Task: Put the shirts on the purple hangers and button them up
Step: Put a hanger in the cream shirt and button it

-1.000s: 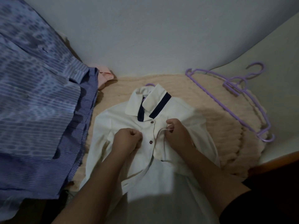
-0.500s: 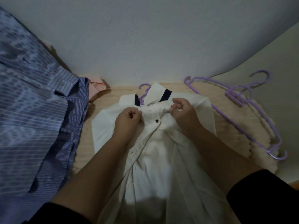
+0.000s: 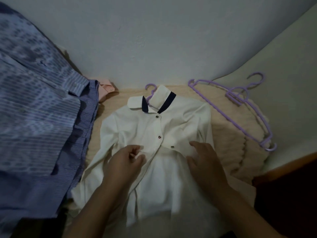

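Looking like a home bedroom: shirts lying on a fuzzy peach blanket (image 3: 228,134) against a plain painted wall (image 3: 154,40), spare purple hangers (image 3: 240,107) sitting alongside, striped blue shirts (image 3: 37,117) piling up left, wooden edge (image 3: 291,162) showing right.

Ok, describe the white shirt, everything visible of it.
The white shirt lies face up on a beige textured cover, on a purple hanger whose hook shows above the navy-trimmed collar. Three dark buttons show; the placket gapes open below the third. The left hand and right hand rest on it.
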